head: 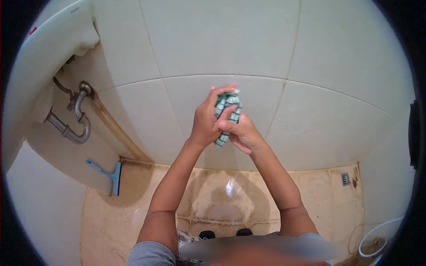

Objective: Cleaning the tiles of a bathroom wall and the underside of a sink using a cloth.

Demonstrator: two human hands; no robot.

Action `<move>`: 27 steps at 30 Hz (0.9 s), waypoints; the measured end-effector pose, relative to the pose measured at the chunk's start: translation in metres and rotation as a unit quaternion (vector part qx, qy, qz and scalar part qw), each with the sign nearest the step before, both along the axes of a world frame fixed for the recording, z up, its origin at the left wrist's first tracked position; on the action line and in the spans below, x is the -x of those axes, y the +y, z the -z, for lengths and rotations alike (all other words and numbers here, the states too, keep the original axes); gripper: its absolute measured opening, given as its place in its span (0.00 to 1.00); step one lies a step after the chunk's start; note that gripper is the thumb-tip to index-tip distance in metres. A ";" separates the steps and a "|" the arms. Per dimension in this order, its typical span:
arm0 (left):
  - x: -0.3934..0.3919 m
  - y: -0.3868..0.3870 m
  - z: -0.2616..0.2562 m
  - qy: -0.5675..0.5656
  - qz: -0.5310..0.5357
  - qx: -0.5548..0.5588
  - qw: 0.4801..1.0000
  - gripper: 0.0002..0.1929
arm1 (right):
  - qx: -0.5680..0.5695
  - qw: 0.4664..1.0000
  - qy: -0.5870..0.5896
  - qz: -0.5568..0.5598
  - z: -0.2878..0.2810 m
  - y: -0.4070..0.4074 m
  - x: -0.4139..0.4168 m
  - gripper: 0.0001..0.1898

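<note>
Both hands meet in front of the tiled wall (213, 46), around a bunched cloth (235, 113) in white and green with dark stripes. My left hand (207, 116) wraps the cloth from the left, its fingers over the top. From the lower right, my right hand (245, 131) grips the cloth, with its thumb pointing left across it. One end of the cloth hangs below the hands. Part of it is hidden by the fingers.
A washbasin (56, 33) juts in at the upper left, with a metal drain trap (83, 131) beneath. A blue squeegee (114, 178) leans at the wall's foot. A floor drain (345, 179) lies right on the stained tile floor (316, 199); a white-rimmed container (362, 251) stands lower right.
</note>
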State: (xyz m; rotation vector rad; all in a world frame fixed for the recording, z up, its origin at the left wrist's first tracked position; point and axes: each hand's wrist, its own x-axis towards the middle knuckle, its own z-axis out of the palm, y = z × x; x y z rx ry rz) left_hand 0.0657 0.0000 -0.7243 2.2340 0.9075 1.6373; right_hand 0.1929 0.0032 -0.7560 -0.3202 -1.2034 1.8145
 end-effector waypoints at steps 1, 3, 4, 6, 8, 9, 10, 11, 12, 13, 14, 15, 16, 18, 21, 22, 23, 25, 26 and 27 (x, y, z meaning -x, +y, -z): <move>0.000 -0.004 -0.003 0.021 -0.008 0.077 0.997 0.15 | 0.001 1.000 0.002 -0.005 0.004 0.003 -0.004 0.37; 0.012 -0.001 -0.005 0.068 -0.013 0.106 0.992 0.19 | 0.079 0.993 0.009 -0.088 0.011 0.007 -0.010 0.29; 0.026 -0.004 -0.013 0.066 0.078 0.233 0.967 0.25 | 0.079 0.992 0.012 -0.095 0.008 0.004 -0.006 0.29; 0.051 -0.002 -0.021 0.059 0.162 0.356 0.918 0.32 | 0.032 0.990 -0.059 -0.126 0.001 -0.008 0.004 0.22; 0.069 0.011 -0.013 0.056 0.254 0.286 0.922 0.43 | 0.063 0.978 -0.005 -0.197 0.010 -0.012 0.016 0.20; 0.065 0.018 -0.004 0.052 0.256 0.282 0.923 0.43 | 0.094 0.961 0.048 -0.255 0.017 -0.014 0.019 0.18; 0.059 0.025 0.008 -0.052 0.413 0.308 0.856 0.47 | 0.176 0.897 0.177 -0.364 0.027 -0.014 0.033 0.17; 0.051 0.032 0.020 -0.153 0.553 0.319 0.754 0.50 | 0.175 0.897 0.173 -0.367 0.033 -0.018 0.037 0.17; 0.038 0.032 0.032 -0.241 0.638 0.332 0.652 0.49 | 0.198 0.901 0.181 -0.341 0.024 -0.028 0.040 0.19; 0.027 0.027 0.035 -0.241 0.636 0.329 0.655 0.49 | 0.220 0.903 0.190 -0.317 0.018 -0.036 0.045 0.21; 0.018 0.021 0.035 -0.252 0.701 0.301 0.596 0.47 | 0.253 0.897 0.208 -0.296 0.017 -0.040 0.051 0.22; 0.010 0.017 0.034 -0.255 0.765 0.270 0.526 0.47 | 0.248 0.900 0.206 -0.293 0.021 -0.039 0.050 0.22; 0.010 0.011 0.031 -0.293 0.769 0.271 0.499 0.40 | 0.218 0.860 0.272 -0.373 0.028 -0.036 0.052 0.21; 0.015 0.013 0.021 -0.245 0.783 0.257 0.510 0.35 | 0.213 0.803 0.306 -0.465 0.027 -0.042 0.048 0.21; 0.030 -0.008 -0.002 -0.175 0.708 0.274 0.627 0.21 | 0.141 0.840 0.189 -0.488 0.019 -0.041 0.038 0.19; 0.033 -0.012 -0.008 -0.149 0.636 0.303 0.694 0.19 | 0.091 0.900 0.095 -0.415 0.012 -0.042 0.030 0.14; 0.033 -0.014 -0.012 -0.122 0.556 0.328 0.754 0.17 | 0.088 0.901 0.095 -0.415 0.008 -0.039 0.024 0.14; 0.025 -0.017 -0.020 -0.122 0.475 0.356 0.796 0.17 | 0.116 0.958 -0.035 -0.259 0.002 -0.034 0.019 0.09; 0.020 -0.016 -0.021 -0.121 0.388 0.379 0.831 0.17 | 0.127 0.961 -0.045 -0.241 0.003 -0.030 0.021 0.07; 0.017 -0.014 -0.020 -0.120 0.388 0.381 0.831 0.17 | 0.128 0.961 -0.042 -0.241 0.008 -0.025 0.022 0.07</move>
